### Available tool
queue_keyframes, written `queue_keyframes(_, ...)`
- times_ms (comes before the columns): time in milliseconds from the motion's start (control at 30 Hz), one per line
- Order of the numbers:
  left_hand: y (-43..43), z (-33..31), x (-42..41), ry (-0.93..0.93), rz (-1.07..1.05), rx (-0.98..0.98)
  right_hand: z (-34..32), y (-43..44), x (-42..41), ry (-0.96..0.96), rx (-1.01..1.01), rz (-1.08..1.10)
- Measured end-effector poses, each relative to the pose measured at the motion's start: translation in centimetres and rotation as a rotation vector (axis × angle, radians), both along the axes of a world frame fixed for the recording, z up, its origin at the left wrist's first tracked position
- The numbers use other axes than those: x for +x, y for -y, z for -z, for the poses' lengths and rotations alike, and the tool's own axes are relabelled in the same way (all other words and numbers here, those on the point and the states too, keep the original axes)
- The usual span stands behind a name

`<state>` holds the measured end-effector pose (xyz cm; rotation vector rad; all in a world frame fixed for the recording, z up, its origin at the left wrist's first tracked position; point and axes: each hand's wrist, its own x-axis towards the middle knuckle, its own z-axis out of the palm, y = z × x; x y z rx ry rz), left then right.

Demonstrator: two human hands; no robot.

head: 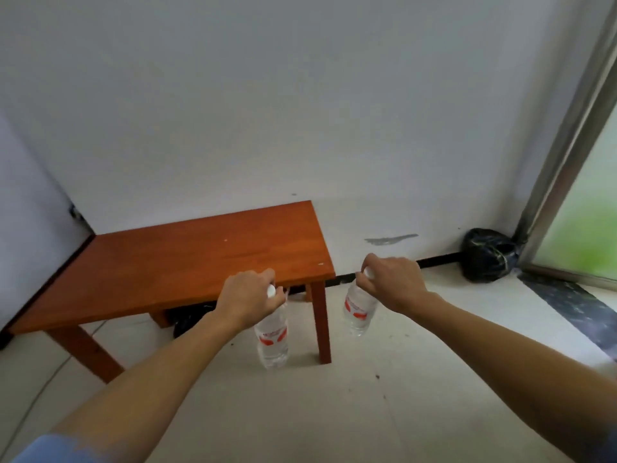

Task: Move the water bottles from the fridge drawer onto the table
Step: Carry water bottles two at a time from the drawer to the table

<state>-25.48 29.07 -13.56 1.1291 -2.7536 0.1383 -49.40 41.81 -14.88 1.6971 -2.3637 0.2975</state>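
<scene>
Head camera: I see the left hand (pixel 248 295) curled round the neck of one water bottle (pixel 272 335), which hangs below the table (pixel 187 259) top, just before its near right leg. The right hand (pixel 392 284) grips the second bottle (pixel 359 310) at the cap, off the table's right end. I judge this to be the carry step. Next, both bottles need lifting over the table edge and setting upright.

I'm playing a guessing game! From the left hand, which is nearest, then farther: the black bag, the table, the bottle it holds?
1. bottle, gripped at its cap by the left hand.
2. table, just behind the hand.
3. black bag, far right corner of the floor.
</scene>
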Motion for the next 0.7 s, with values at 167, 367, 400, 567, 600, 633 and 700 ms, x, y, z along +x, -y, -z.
queue_keyframes(167, 7.5, 1.3, 7.3, 0.005, -0.199, 0.022, 1.0, 11.7, 4.9, 0.01, 0.014, -0.171)
queue_keyframes(367, 17.3, 4.2, 12.6, -0.012, -0.37, 0.133, 3.4, 26.0, 8.8, -0.031, 0.061, -0.345)
queue_keyframes(400, 19.1, 4.5, 13.1, -0.011, -0.386, 0.141, 3.8, 28.6, 9.4, -0.035, 0.075, -0.371)
queue_keyframes(567, 27.1, 4.3, 16.3, -0.025, -0.492, 0.161, 4.0, 41.0, 12.8, -0.004, 0.125, -0.501)
queue_keyframes(600, 28.5, 4.2, 17.2, -0.035, -0.526, 0.146, 3.8, 43.4, 13.8, -0.003, 0.123, -0.523)
queue_keyframes(633, 29.9, 4.0, 18.3, -0.05, -0.564, 0.137, 3.5, 45.5, 14.8, -0.004, 0.123, -0.546)
queue_keyframes(700, 32.2, 3.8, 20.4, -0.076, -0.635, 0.137, 3.1, 49.4, 17.1, -0.016, 0.131, -0.589)
